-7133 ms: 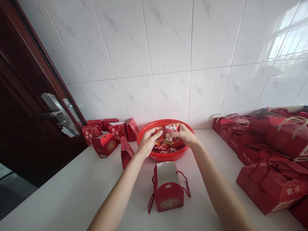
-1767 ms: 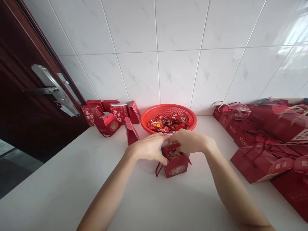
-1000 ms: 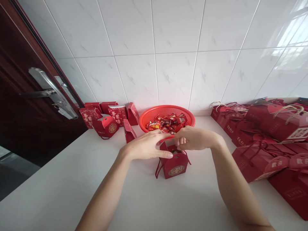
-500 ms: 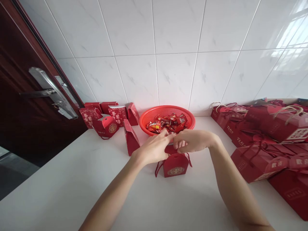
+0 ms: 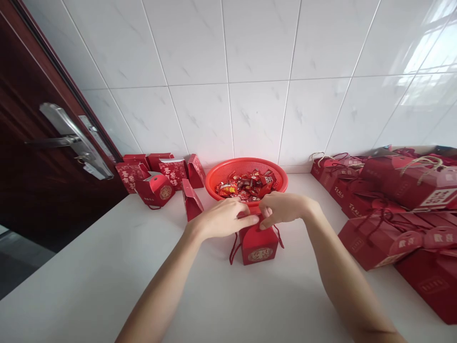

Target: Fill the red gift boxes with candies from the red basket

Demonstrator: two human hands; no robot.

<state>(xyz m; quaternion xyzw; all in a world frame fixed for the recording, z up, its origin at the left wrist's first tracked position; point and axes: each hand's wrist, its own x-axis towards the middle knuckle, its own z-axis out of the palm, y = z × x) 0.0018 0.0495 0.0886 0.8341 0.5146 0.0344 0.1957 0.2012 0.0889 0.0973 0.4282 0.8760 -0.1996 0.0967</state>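
A small red gift box (image 5: 259, 250) with a gold round emblem stands upright on the white table in front of me. Red cords hang from both its sides. At its top left, my left hand (image 5: 224, 218) has its thumb laid across the top and its fingers curled behind. My right hand (image 5: 283, 209) pinches the top from the right, thumb and bent fingers on the flaps. The box's back edge is hidden by my fingers. Just behind sits a red plastic basket (image 5: 211, 183) of wrapped candies (image 5: 250, 183).
Several red boxes (image 5: 155, 188) stand at the back left, one narrow box (image 5: 192, 202) closer to the basket. A large heap of red boxes (image 5: 371, 240) covers the table's right side. Behind is a tiled wall (image 5: 257, 114); a dark door (image 5: 39, 181) is at left.
The box's front flap, upright before, is now bent down over the top. My left thumb has moved onto the top, and both hands remain at the box.
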